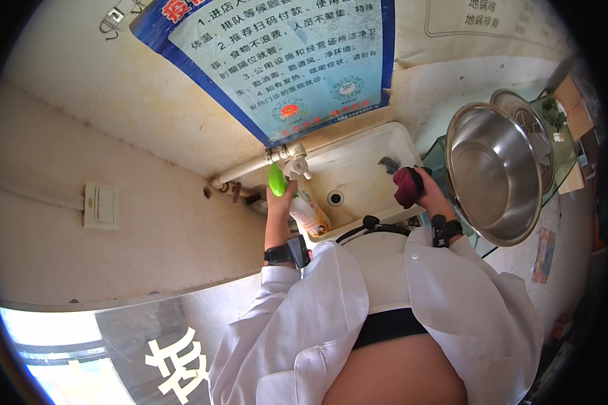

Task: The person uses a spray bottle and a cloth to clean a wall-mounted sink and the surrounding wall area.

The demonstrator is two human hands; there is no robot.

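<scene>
My left hand [282, 196] is closed around a bottle [309, 215] with a bright green top [277, 180], tilted over the left edge of a white sink [357, 152]. In my right hand [429, 192] is a bunched dark red cloth [408, 187], above the sink's right edge. A grey scouring pad or crumpled piece of mesh [388, 165] lies in the sink, near the cloth. The round drain [335, 198] shows between my hands. A white plastic tap [300, 164] sticks out over the sink beside the green top.
A large steel basin [494, 174] leans at the right, with a round metal lid or pan [547, 152] behind it, by a glass tank [435, 147]. A white pipe [243, 169] runs along the wall to the tap. A blue-edged poster [304, 61] bearing writing hangs above the sink.
</scene>
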